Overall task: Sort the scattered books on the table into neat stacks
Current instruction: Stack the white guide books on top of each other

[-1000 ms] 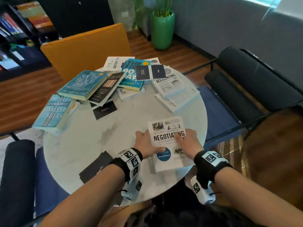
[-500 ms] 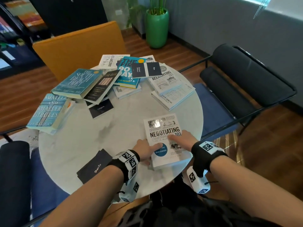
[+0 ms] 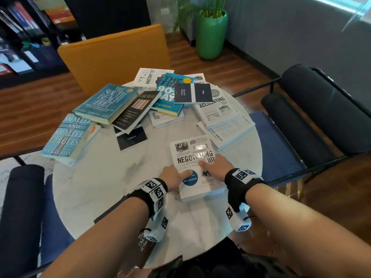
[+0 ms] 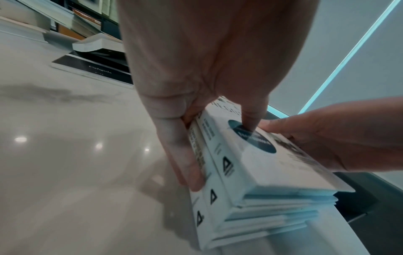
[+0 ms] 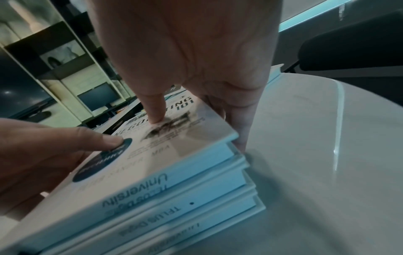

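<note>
A stack of white books (image 3: 191, 155), "Negotiating 101" on top, sits on the round marble table (image 3: 96, 187) near its front right edge. My left hand (image 3: 176, 177) has its thumb on the cover's blue circle. Its straight fingers (image 4: 185, 163) press along the spines (image 4: 209, 186). My right hand (image 3: 216, 169) presses one fingertip (image 5: 156, 117) on the cover (image 5: 174, 155). The other right fingers run down the stack's right side to the tabletop. Farther back lie scattered books: "The South Beach Diet" (image 3: 104, 103), "Smaller and Smaller Circles" (image 3: 68, 135), "The First 90 Days" (image 3: 168, 93), "Accounting 101" (image 3: 216, 111).
A dark "Caligula" booklet (image 3: 131, 138) lies mid-table and another dark booklet (image 3: 112, 209) lies under my left forearm. A brown book (image 3: 142, 245) overhangs the near edge. An orange chair (image 3: 114, 55) stands behind the table, and a black chair (image 3: 321, 109) at the right.
The stack stays where it was. My right fingertip has slid a little left and nearer on the cover, and my left thumb stays on the blue circle.
</note>
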{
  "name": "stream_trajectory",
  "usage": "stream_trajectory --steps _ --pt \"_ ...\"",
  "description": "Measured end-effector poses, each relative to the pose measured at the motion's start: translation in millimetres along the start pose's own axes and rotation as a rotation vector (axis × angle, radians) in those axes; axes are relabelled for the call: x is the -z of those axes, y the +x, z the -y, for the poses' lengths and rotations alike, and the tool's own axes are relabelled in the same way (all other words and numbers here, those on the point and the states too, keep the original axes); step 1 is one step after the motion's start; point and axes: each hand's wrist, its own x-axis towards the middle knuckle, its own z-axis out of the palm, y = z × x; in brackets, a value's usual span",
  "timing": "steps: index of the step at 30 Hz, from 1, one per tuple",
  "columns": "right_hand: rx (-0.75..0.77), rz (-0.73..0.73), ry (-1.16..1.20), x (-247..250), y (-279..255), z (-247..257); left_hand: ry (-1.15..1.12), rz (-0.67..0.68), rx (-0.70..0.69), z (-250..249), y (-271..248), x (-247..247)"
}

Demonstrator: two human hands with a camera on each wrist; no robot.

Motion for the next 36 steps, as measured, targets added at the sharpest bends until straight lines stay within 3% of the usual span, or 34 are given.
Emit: stream_trajectory --steps 5,9,11,13,17,19,24,34,36 --pt "0.026 0.036 0.002 3.0 15.4 10.4 0.008 -0.051 -0.066 -0.1 10.2 7.7" --pt "0.124 -0.002 0.065 3.3 16.5 4.9 -0.032 -0.184 -0.185 4.4 -0.3 -0.4" --pt "0.185 0.042 0.088 5.1 15.2 -4.7 -0.076 -0.155 -0.284 11.2 -11.1 -8.1" --pt "0.191 0.142 0.024 9.8 -0.5 -8.1 0.047 -0.085 -0.326 18.7 -19.9 -14.0" --pt "0.203 0.241 -0.25 16.2 -30.0 -15.8 0.42 -0.049 -0.252 19.2 -29.4 -14.4" --pt "0.222 0.184 -0.346 12.6 -38.6 -19.4 0.493 -0.09 -0.236 15.4 -31.7 -15.4" --pt "0.281 0.039 -0.446 4.2 -39.0 -26.3 0.535 -0.129 -0.253 14.2 -31.9 -15.2" --pt "0.221 0.119 -0.398 22.6 -45.3 -13.5 0.515 -0.126 -0.248 9.8 -33.6 -1.9" --pt "0.206 0.081 -0.388 37.0 -44.0 0.3 0.583 -0.163 -0.228 -1.6 -37.0 10.3"
